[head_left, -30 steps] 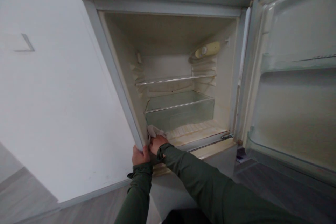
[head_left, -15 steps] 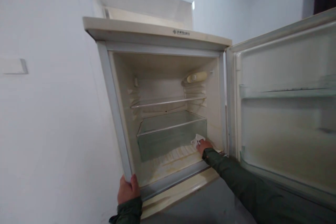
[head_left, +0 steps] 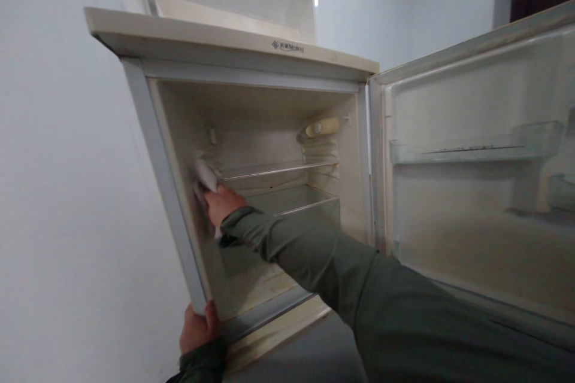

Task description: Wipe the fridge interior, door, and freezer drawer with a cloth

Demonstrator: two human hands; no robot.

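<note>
Our right hand [head_left: 220,203] is inside the fridge [head_left: 233,42], pressing a white cloth [head_left: 205,176] flat vs. the left inner wall [head_left: 191,149], approx. level w/ the wire shelf [head_left: 278,169]. The cloth sits up and to the left of the knuckles, betw. the fingers and the wall, so the contact face is vertical and the cloth's long side runs roughly up-down along that wall. Right fingers look curled and closed over the cloth; the tips are hidden behind it, so we can't tell how tight the pinch is.

Our left hand [head_left: 197,329] is well below, at the bottom-left corner of the fridge frame, fingers wrapped round the edge, thumb on the front. It's gripping the cabinet, not the cloth, and the right hand is by far the nearer one to the cloth.

Deeper in and lower: the clear crisper drawer [head_left: 287,215]. The door [head_left: 476,179] stands wide open on the right, w/ a door shelf [head_left: 471,149] across it.
</note>
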